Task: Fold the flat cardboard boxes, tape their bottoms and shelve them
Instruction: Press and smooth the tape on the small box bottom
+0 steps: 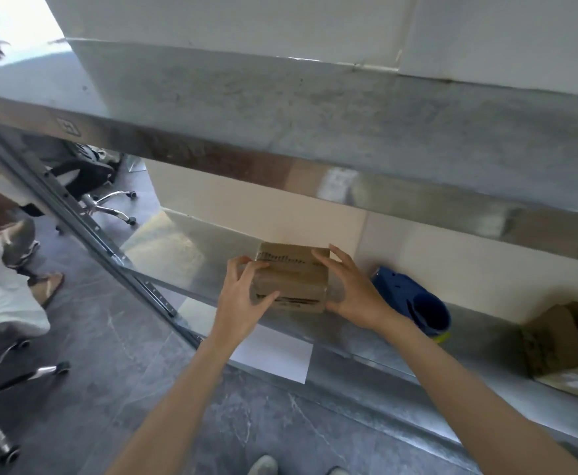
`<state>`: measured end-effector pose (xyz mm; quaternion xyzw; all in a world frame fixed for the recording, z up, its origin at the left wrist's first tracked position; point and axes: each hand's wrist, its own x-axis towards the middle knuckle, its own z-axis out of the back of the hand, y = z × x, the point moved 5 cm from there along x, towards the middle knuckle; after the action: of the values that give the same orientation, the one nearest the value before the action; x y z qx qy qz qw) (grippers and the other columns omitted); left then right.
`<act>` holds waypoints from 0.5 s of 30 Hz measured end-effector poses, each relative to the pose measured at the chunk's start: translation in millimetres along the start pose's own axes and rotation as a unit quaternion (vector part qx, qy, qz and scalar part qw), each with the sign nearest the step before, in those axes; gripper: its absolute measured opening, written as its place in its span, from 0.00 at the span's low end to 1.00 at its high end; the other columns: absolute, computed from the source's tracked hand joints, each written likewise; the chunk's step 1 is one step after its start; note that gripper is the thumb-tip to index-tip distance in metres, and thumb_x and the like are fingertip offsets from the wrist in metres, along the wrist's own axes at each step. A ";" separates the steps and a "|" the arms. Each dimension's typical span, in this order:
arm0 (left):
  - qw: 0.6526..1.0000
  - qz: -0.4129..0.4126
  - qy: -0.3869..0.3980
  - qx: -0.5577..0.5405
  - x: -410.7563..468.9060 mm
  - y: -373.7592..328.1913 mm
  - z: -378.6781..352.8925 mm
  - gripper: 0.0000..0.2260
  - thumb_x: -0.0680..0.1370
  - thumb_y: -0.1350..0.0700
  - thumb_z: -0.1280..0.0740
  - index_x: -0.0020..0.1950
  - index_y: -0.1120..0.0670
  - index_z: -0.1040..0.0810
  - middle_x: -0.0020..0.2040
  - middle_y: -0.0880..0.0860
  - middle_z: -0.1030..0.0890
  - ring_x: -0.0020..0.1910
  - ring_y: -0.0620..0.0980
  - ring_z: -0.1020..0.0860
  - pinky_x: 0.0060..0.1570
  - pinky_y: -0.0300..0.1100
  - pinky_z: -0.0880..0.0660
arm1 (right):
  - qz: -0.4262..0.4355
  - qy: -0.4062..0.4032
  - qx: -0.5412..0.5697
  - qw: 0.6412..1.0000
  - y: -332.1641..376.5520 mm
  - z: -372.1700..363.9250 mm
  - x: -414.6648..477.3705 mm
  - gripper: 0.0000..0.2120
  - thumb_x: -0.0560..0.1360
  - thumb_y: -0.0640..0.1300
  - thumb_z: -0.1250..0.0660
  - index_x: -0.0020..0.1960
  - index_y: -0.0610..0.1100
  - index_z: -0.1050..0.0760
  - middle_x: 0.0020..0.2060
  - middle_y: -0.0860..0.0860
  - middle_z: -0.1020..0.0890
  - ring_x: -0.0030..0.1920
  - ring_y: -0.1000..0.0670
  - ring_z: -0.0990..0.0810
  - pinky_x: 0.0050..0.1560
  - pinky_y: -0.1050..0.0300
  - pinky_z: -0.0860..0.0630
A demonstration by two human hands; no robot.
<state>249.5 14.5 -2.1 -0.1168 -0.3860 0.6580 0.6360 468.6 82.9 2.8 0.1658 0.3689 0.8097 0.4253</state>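
A folded cardboard box (294,279) is being set on the shelf (184,255), gripped by the curled fingers of the left hand (243,296) and pressed by the straighter right hand (352,293) (shelving seems nearly done, release remaining). An open box (555,341) lies well beyond the right hand.

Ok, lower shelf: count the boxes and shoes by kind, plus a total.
Boxes: 2, the held box and the open box
Shoes: 1, the blue shoe
Total: 3
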 end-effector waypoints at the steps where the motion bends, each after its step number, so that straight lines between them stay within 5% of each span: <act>1: 1.000 -0.006 0.006 -0.001 1.3 1.9 0.5 0.23 0.71 0.51 0.22 0.64 0.50 0.25 0.65 0.51 0.33 0.60 0.41 0.32 0.57 0.39 0.29 | -0.012 0.001 0.012 1.000 1.2 -3.6 -2.4 0.47 0.71 0.47 0.23 0.78 0.65 0.49 0.78 0.64 0.56 0.76 0.58 0.47 0.75 0.54 0.41; 8: 0.994 -0.044 0.076 -0.069 18.2 20.1 2.7 0.31 0.72 0.49 0.23 0.71 0.51 0.33 0.68 0.47 0.36 0.62 0.47 0.27 0.59 0.41 0.25 | -0.047 -0.097 0.018 0.994 7.3 -25.1 -5.5 0.43 0.76 0.49 0.29 0.79 0.59 0.53 0.78 0.64 0.58 0.74 0.65 0.51 0.73 0.64 0.45; 12: 0.984 -0.077 0.134 -0.093 23.9 27.2 -5.3 0.35 0.75 0.50 0.25 0.77 0.47 0.40 0.75 0.46 0.40 0.69 0.38 0.35 0.61 0.35 0.30 | -0.068 -0.170 -0.043 0.982 13.3 -37.6 -8.2 0.42 0.78 0.47 0.31 0.78 0.56 0.58 0.77 0.64 0.57 0.71 0.60 0.36 0.66 0.59 0.28; 15: 0.980 -0.098 0.138 -0.103 23.8 32.6 -9.6 0.36 0.76 0.53 0.27 0.79 0.46 0.43 0.77 0.47 0.42 0.73 0.44 0.36 0.65 0.40 0.29 | -0.087 -0.194 -0.077 0.974 16.2 -42.8 -8.4 0.42 0.78 0.45 0.32 0.78 0.60 0.59 0.77 0.65 0.57 0.58 0.47 0.20 0.54 0.50 0.20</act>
<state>227.5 43.5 -21.9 -0.2334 -0.3697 0.5265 0.7291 439.5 50.7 -13.7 0.2540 0.2289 0.7477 0.5693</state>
